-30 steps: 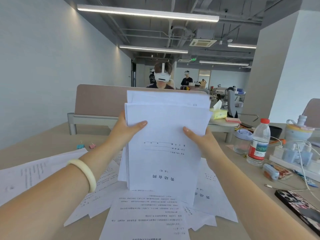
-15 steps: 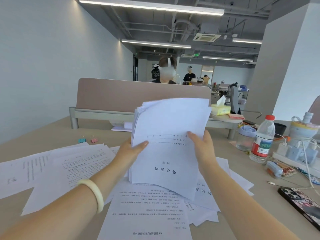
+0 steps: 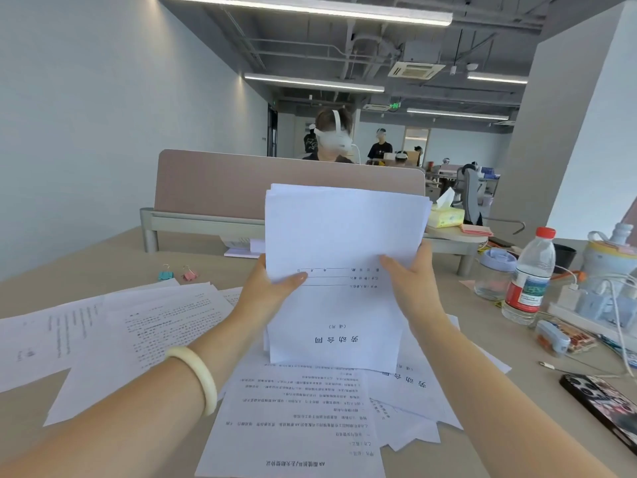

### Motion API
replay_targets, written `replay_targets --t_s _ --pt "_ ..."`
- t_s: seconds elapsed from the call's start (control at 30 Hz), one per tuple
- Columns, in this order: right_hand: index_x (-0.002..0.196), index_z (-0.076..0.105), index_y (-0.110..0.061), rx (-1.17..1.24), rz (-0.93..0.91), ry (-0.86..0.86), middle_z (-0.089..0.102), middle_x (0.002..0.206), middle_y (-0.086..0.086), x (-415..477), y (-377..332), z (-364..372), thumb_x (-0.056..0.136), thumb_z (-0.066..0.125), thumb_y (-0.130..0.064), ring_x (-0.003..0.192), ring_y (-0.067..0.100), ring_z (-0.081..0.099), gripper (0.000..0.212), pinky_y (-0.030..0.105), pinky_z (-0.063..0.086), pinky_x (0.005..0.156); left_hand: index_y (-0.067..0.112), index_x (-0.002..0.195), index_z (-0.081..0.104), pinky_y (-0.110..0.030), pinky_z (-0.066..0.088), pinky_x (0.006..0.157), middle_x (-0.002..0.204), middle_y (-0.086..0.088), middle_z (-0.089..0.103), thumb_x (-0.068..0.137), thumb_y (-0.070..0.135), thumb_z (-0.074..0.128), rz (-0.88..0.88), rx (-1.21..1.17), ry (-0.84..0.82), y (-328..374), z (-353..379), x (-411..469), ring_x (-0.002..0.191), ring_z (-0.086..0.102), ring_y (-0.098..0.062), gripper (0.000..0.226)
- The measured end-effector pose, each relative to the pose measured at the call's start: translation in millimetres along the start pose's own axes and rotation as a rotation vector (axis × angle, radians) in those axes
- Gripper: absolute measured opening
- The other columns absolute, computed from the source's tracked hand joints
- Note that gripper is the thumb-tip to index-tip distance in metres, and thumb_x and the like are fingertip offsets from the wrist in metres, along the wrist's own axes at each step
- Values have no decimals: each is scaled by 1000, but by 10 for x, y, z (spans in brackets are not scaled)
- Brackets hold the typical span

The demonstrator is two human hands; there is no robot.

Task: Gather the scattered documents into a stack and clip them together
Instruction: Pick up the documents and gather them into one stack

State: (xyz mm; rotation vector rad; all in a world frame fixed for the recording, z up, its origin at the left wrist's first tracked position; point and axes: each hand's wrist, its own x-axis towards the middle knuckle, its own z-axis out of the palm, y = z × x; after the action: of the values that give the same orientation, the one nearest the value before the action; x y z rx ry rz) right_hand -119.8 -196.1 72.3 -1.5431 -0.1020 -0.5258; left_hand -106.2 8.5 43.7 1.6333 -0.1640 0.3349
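Note:
I hold a stack of white documents (image 3: 339,243) upright in front of me, its bottom edge standing on loose sheets on the desk. My left hand (image 3: 267,288) grips the stack's left edge, thumb across the front page. My right hand (image 3: 412,274) grips the right edge. More printed sheets (image 3: 293,419) lie scattered below the stack, and others (image 3: 138,326) spread to the left. Two small binder clips, one blue (image 3: 166,273) and one pink (image 3: 189,273), sit on the desk at the far left, apart from both hands.
A desk divider (image 3: 213,181) stands behind the stack, with a person wearing a headset beyond it. To the right are a water bottle (image 3: 529,276), a lidded jar (image 3: 494,272), a power strip with chargers (image 3: 599,305) and a phone (image 3: 601,407) near the desk's edge.
The stack dropped and tilted half a second ago; now it stands upright again with its edges more even. Both hands stayed on its sides.

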Motion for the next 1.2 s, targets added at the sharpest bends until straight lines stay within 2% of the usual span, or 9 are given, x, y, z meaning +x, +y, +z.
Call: replay_targets --t_s 0.13,0.2,0.4,0.53,0.6,0.7,0.87,1.0,1.2 --pt "117 50 -16 2 67 19 64 113 0 8 9 -12 92 52 -11 102 18 63 26 28 50 74 13 117 59 -14 45 78 107 0 64 87 3 60 68 26 46 25 93 20 103 61 -18 32" --pt "118 51 -18 2 53 -3 65 110 -2 35 -79 -17 93 52 -12 98 16 63 25 26 50 70 13 119 57 -11 42 73 104 4 64 88 4 59 109 28 72 116 101 82 96 61 -13 32" --pt "111 45 -23 -40 156 -107 61 105 -6 -24 -17 -48 91 58 -13 93 10 60 27 27 48 73 16 120 51 -28 47 83 115 2 65 79 18 70 -31 28 29 -74 3 107 101 63 -15 45" --pt "79 58 -14 -195 281 -124 64 111 29 -243 360 14 91 48 -1 90 33 65 21 30 45 72 19 125 47 -32 44 91 114 2 61 91 15 54 -122 83 60 -425 81 -174 111 59 -21 35" --pt "76 52 -12 -199 276 -91 64 94 19 -257 371 17 92 45 -1 72 26 58 20 26 38 61 16 127 46 -28 40 87 111 3 59 93 13 50 -90 105 91 -394 121 -193 108 57 -20 35" --pt "87 50 -27 -127 252 -77 60 92 -3 -180 376 -2 93 48 -10 75 8 56 18 23 43 61 14 128 43 -23 34 84 109 3 57 94 10 48 -44 106 104 -301 115 -142 100 54 -16 34" --pt "113 49 -23 -249 237 -115 60 115 4 -232 449 11 96 43 -12 94 21 58 21 21 44 63 13 125 43 -23 36 78 108 5 54 96 10 42 -52 215 46 -383 91 -288 97 54 -14 29" --pt "95 51 -30 -308 197 -136 63 105 5 -149 365 130 95 42 -10 92 26 61 23 35 51 76 22 108 42 -20 44 69 93 15 56 94 11 47 -60 210 72 -353 -129 -242 89 58 -10 19" --pt "107 54 -15 -414 252 -338 64 97 5 6 539 906 89 46 -8 81 24 59 22 26 46 62 14 108 51 -24 42 62 98 2 61 88 14 56 -270 356 114 -430 -949 -228 86 59 -14 20"
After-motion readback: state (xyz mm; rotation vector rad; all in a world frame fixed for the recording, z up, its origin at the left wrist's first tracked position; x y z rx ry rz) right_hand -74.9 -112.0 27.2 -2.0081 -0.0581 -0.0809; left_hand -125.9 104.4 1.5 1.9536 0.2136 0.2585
